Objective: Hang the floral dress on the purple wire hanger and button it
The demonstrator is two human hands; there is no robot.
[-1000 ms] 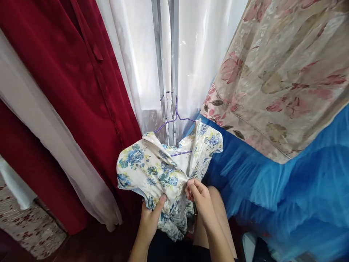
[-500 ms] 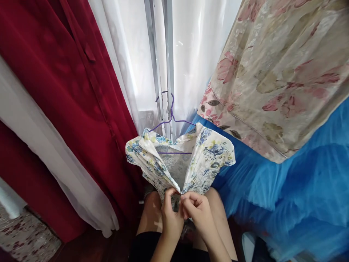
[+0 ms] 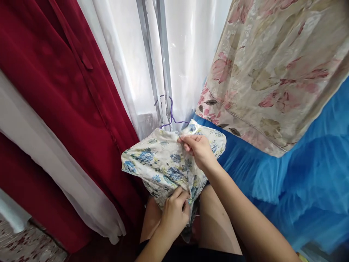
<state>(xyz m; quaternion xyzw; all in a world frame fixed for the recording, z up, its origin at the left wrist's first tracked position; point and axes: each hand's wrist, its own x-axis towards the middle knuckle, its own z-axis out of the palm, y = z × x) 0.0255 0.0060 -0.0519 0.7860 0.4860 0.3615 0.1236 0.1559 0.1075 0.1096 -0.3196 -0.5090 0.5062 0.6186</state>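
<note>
A small white garment with blue flowers (image 3: 160,163) hangs on a purple wire hanger (image 3: 171,118) over my knees. My left hand (image 3: 174,213) is closed, pinching the cloth at the lower middle of its front. My right hand (image 3: 197,147) is closed too, gripping the fabric high up near the collar, just below the hanger's hook. The garment's front lies shut between the two hands. The hanger's lower bar is hidden under the cloth.
Dark red curtain (image 3: 62,94) and a sheer white one (image 3: 40,145) hang at the left. A metal window frame (image 3: 156,62) stands behind the hanger. At the right a beige floral cloth (image 3: 275,72) lies over blue tulle (image 3: 286,171).
The garment's open front has been drawn shut. My right hand has risen from the lower opening to the collar. My left hand stays low on the cloth.
</note>
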